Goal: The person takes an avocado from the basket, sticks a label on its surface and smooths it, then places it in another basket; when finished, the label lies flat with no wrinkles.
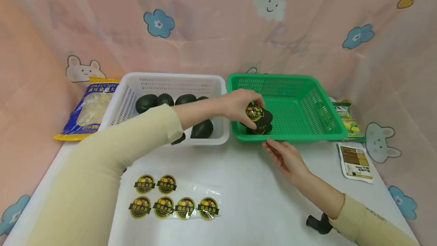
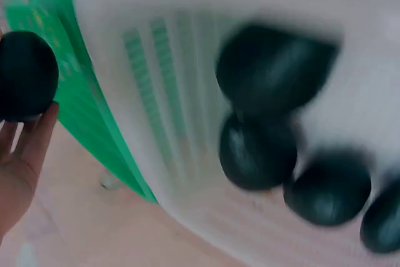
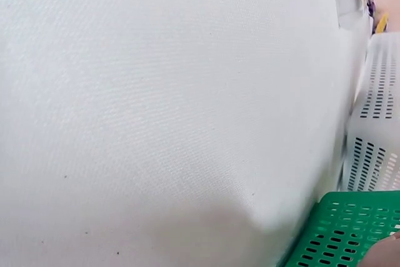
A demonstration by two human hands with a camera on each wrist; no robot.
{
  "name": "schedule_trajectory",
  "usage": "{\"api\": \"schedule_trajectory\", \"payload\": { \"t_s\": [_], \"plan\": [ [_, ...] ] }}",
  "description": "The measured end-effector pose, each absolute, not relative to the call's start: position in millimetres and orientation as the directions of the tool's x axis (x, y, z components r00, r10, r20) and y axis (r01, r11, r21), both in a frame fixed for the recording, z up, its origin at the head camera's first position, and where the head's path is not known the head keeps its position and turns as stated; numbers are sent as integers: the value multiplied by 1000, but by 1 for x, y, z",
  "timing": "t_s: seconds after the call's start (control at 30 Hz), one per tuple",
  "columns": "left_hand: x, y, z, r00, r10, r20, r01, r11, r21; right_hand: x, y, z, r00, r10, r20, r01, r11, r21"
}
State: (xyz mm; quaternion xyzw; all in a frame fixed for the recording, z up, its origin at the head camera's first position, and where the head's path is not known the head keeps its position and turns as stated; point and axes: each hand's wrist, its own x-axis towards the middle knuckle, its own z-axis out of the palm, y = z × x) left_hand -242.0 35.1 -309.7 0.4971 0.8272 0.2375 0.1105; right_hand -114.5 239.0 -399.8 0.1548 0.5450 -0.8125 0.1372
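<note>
My left hand point(image 1: 240, 105) reaches into the near left corner of the green basket point(image 1: 293, 138), holding a dark avocado point(image 1: 264, 117) with a round gold-and-black sticker on it. Just below it, another stickered avocado point(image 1: 262, 129) lies in that corner. In the left wrist view, the fingers of the left hand point(image 2: 22, 173) curve around the dark avocado point(image 2: 28, 76). My right hand point(image 1: 286, 160) is at the front rim of the green basket, thumb tip on the rim and fingers below it; only a bit of this hand point(image 3: 384, 251) appears in the right wrist view.
More avocados point(image 1: 202, 129) lie in the white basket point(image 1: 174, 76), left of the green one. A clear sheet of round stickers point(image 1: 164, 207) lies on the white table point(image 1: 252, 200). A blue-and-yellow pasta bag point(image 1: 90, 109), a green packet point(image 1: 348, 119) and a brown-and-white pouch point(image 1: 356, 162) flank the baskets.
</note>
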Motion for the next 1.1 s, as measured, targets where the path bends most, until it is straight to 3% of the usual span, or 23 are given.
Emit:
{"api": "schedule_trajectory", "payload": {
  "t_s": [0.17, 0.33, 0.4, 0.5, 0.63, 0.7, 0.77, 0.83, 0.97, 1.1],
  "plan": [
    [-279, 43, -318, -542, 825, -163, 754, 562, 339, -116, 233, -406, -913, -83, -400, 403, -351, -845],
    [-280, 46, -329, -616, 734, -285, 695, 677, 240, -114, 230, -407, -913, -83, -400, 402, -350, -846],
    [-273, 43, -326, -634, 729, -258, 697, 683, 217, -114, 230, -406, -915, -79, -396, 397, -356, -846],
    [-257, 34, -321, -620, 778, -103, 734, 621, 274, -114, 231, -406, -919, -73, -388, 387, -363, -848],
    [-217, 16, -328, -572, 809, 138, 718, 412, 561, -113, 232, -405, -924, -62, -379, 374, -363, -854],
    [-189, 5, -339, -572, 805, 159, 617, 294, 730, -112, 233, -406, -925, -56, -375, 369, -364, -855],
    [-160, -8, -354, -599, 796, 87, 407, 209, 889, -111, 234, -406, -928, -50, -370, 362, -363, -858],
    [-135, -24, -373, -630, 776, -35, 165, 177, 970, -111, 234, -407, -931, -47, -363, 354, -368, -860],
    [-110, -61, -409, -754, 605, -256, -241, 107, 965, -109, 235, -406, -933, -55, -355, 347, -396, -850],
    [-113, -95, -427, -893, 345, -290, -335, -76, 939, -104, 226, -404, -909, -176, -377, 416, -369, -831]
  ]
}}
